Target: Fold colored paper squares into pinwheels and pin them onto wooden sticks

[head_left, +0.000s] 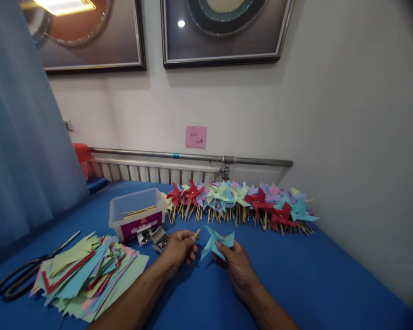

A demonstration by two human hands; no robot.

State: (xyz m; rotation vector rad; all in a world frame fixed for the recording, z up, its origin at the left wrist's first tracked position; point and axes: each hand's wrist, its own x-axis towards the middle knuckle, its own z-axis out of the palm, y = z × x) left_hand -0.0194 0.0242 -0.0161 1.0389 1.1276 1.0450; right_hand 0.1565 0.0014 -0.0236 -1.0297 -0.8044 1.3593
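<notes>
While the blue table [313,275] fills the lower part of the view, a long row of finished pinwheels [241,204] lies along the wall at its far edge, in red, green, purple and light blue, with their wooden sticks pointing toward the person. At the left lies a loose pile of cut coloured paper [89,275], and black scissors [24,272] rest just beside it. Behind the pile stands a clear plastic box [137,217] with sticks inside. Near the middle, the right hand [236,266] is closed on a light blue pinwheel [216,243], held just above the table. The left hand [179,247], close beside it, pinches a short wooden stick [197,233] between the fingertips.
</notes>
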